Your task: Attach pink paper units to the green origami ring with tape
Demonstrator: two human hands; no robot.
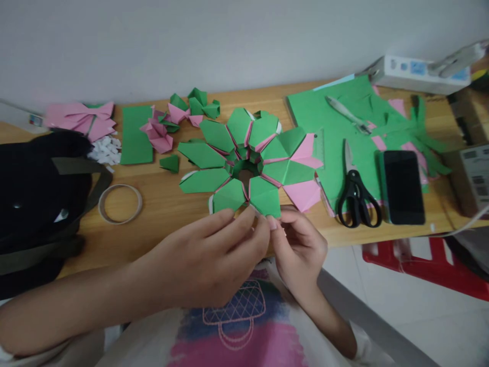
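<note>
A folded-paper flower [225, 181] lies on the wooden table, with green petals, pink inner folds and a round opening in the middle. On its right side a few petals [303, 193] show pink. My left hand [225, 250] is closed at the flower's near edge, its fingertips pinched together against the nearest petal [265, 196]. Opposite it, my right hand [300, 244] grips the lower edge of that same petal between thumb and fingers. The exact spot between my fingertips is mostly hidden. Small white patches show at the tips of several petals.
Left: a black bag [38, 188], a tape ring [120, 204], white scraps [105, 150], a green paper sheet [136, 135] and folded pieces [158, 133]. Right: black-handled scissors [357, 196], a phone [403, 186], a cutter knife [347, 114] on green sheets [332, 148], and a power strip [416, 71].
</note>
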